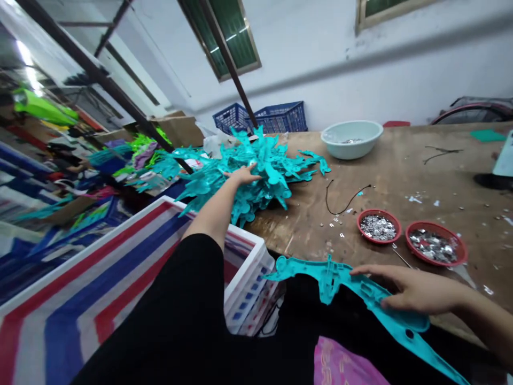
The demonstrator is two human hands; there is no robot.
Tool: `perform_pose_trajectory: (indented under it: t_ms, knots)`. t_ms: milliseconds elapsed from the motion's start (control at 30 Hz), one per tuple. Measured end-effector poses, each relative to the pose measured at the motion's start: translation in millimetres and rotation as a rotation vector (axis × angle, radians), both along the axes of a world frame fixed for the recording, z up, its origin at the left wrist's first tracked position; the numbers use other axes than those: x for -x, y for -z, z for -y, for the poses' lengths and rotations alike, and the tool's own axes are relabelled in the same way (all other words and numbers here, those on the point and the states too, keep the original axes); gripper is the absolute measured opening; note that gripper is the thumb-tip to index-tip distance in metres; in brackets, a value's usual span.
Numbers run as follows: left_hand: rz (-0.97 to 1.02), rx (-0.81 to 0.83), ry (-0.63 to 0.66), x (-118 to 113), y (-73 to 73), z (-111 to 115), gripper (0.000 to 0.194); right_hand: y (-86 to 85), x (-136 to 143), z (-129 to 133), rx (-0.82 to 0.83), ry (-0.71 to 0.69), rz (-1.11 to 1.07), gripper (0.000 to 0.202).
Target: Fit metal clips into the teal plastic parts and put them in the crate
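Observation:
A long, curved turquoise plastic part (360, 289) lies across my lap, its ribbed inner side facing up. My right hand (419, 289) grips it, with fingers over the far edge and the thumb on the near side. Farther off to the left, my left hand (241, 175) is stretched out over a heap of turquoise plastic parts (272, 171) on the table's left end. Its fingers are spread and touch the heap; I see nothing held in them.
Two red bowls (379, 241) of small metal pieces stand on the wooden table (296, 230). Behind them is a pale basin (351, 152). A white crate (250, 262) with a striped sheet (100, 283) stands at the left. Blue crates (280, 117) rest by the wall.

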State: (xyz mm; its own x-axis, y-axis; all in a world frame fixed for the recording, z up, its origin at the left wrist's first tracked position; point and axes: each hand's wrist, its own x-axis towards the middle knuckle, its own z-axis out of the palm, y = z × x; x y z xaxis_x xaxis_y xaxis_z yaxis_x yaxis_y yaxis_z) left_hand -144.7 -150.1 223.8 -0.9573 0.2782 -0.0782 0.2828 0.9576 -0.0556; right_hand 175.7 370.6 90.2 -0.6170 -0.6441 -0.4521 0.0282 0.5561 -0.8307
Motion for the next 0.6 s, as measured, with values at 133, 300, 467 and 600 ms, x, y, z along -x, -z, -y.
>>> perform_pose_trajectory:
  t_ms: [133,300,467,600]
  knots:
    - [-0.002,0.06,-0.261,20,51.1,-13,0.084,2.6,-1,-9,-0.056,-0.007,0.032,0.108]
    - [0.056,0.073,-0.103,28,89.3,-38,0.076,10.7,-4,-7,-0.153,-0.029,0.064,0.106]
    - [0.082,0.021,0.155,2,124.6,-79,0.071,5.9,-2,-5,-0.183,-0.055,0.057,0.109]
    - [-0.077,-0.047,0.171,-7,108.9,-73,0.08,3.7,1,-14,-0.204,-0.051,0.035,0.11]
